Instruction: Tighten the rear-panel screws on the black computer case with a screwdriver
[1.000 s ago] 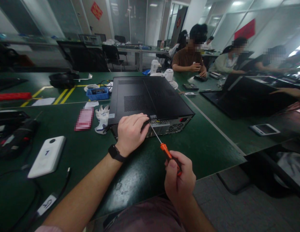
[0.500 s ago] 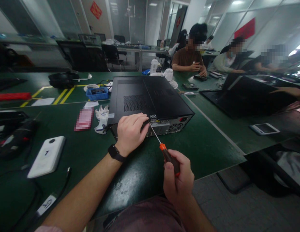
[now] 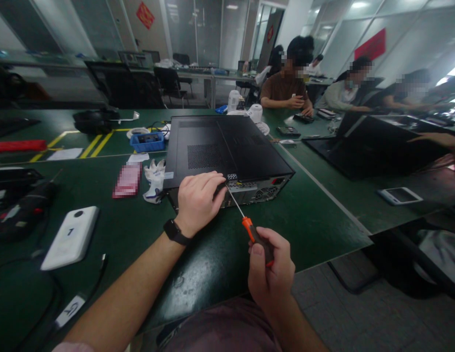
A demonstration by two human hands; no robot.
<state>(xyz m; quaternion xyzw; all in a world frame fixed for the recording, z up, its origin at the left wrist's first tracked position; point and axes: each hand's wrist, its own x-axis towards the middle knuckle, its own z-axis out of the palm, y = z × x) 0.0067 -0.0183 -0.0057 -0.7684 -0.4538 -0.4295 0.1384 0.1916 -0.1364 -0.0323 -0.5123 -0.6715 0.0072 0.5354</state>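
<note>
A black computer case (image 3: 245, 146) lies flat on the green table, its back panel with fan grille and red switch facing me. My right hand (image 3: 273, 266) is wrapped round the dark and orange handle of a screwdriver (image 3: 254, 233). The shaft slants up and left, its tip at the top edge of the back panel. Beside that tip, my left hand (image 3: 200, 198) rests on the case's near edge with fingers and thumb drawn together. What lies between them is mostly hidden. The screw or slot at the tip is too small to make out.
Left of the case lie a white glove (image 3: 154, 181), a blue bin (image 3: 148, 142), a pink packet (image 3: 127, 181) and a white power bank (image 3: 70, 237) with cables. To the right are a phone (image 3: 399, 195) and an open black laptop (image 3: 359, 146). Other people sit beyond.
The screwdriver handle has turned slightly in my right hand, showing more orange along its side. My left hand and the case stay in place.
</note>
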